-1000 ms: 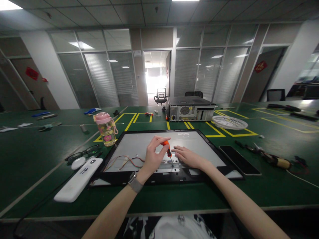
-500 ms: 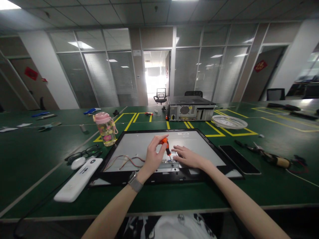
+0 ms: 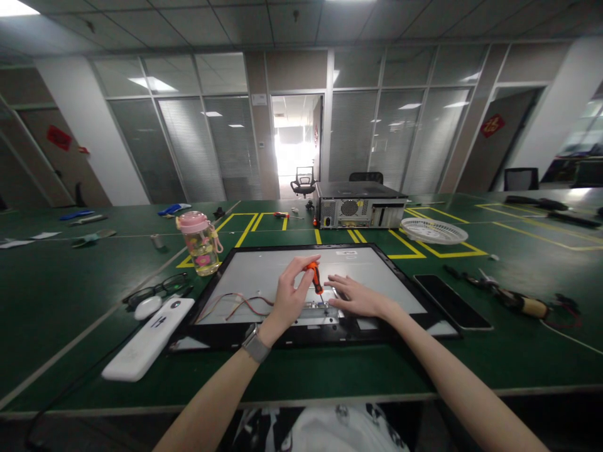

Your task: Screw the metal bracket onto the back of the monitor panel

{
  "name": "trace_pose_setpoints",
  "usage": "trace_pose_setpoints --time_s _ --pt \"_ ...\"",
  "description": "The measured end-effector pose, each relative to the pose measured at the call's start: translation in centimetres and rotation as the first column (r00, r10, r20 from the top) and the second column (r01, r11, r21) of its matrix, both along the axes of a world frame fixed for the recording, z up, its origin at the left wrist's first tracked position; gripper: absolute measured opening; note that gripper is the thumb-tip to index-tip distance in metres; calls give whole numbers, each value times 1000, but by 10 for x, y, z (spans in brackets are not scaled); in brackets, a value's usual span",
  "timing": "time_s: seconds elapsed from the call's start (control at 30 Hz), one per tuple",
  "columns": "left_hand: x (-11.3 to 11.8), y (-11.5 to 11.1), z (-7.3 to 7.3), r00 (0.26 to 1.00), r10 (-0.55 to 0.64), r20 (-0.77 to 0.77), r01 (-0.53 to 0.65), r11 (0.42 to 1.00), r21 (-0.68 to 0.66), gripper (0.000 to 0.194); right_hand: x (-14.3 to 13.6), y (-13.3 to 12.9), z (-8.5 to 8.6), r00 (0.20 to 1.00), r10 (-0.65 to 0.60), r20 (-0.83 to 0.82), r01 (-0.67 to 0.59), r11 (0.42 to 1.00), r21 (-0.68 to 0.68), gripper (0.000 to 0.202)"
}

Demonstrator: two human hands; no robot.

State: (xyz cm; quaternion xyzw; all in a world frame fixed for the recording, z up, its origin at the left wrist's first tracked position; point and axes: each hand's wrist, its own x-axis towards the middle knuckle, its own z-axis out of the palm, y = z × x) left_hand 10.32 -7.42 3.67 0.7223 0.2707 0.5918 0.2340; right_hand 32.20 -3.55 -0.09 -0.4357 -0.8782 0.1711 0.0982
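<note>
An orange and black screwdriver (image 3: 315, 278) stands nearly upright, its tip down at a small circuit board (image 3: 316, 306) near the front edge of a flat display panel (image 3: 264, 263). My left hand (image 3: 293, 290) is closed round the screwdriver's handle, with a grey-strapped watch (image 3: 255, 344) on that wrist. Beside the screwdriver, my right hand (image 3: 354, 296) rests on the panel by the board, fingers stretched out and holding nothing. Thin coloured wires (image 3: 240, 301) curl over the panel left of my left hand. My fingers partly cover the board.
Left of the panel are a pink-lidded bottle (image 3: 198, 245), glasses (image 3: 164, 287) and a white handheld device (image 3: 149, 342). A phone (image 3: 452, 301) and a cable bundle (image 3: 518, 300) lie right. Behind stand a computer case (image 3: 360, 207) and a white basket (image 3: 433, 232); another screwdriver (image 3: 282, 215) lies left of the case.
The screwdriver's handle looks slightly turned in my left hand. Both hands stay in nearly the same place.
</note>
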Motion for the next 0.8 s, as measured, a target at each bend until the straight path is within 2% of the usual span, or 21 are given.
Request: trace_pose_setpoints --time_s 0.13,0.33,0.5,0.7,0.8 --pt "2 2 -1 999 49 -4 -49 998 31 26 1 2 -3 1000 7 -5 -7 1000 -28 80" --pt "2 1 2 999 38 -8 -38 999 8 26 2 4 -6 999 -2 -32 -1 997 -83 76" --pt "2 1 1 995 95 25 -96 994 51 20 2 3 -5 1000 -5 -25 3 995 -96 77" --pt "0 1 0 999 -14 42 15 1000 -27 28 3 5 -6 1000 2 -23 -4 994 -109 77" --pt "1 2 -1 1000 7 29 -6 1000 -14 26 3 5 -5 1000 0 -16 -1 993 -115 78"
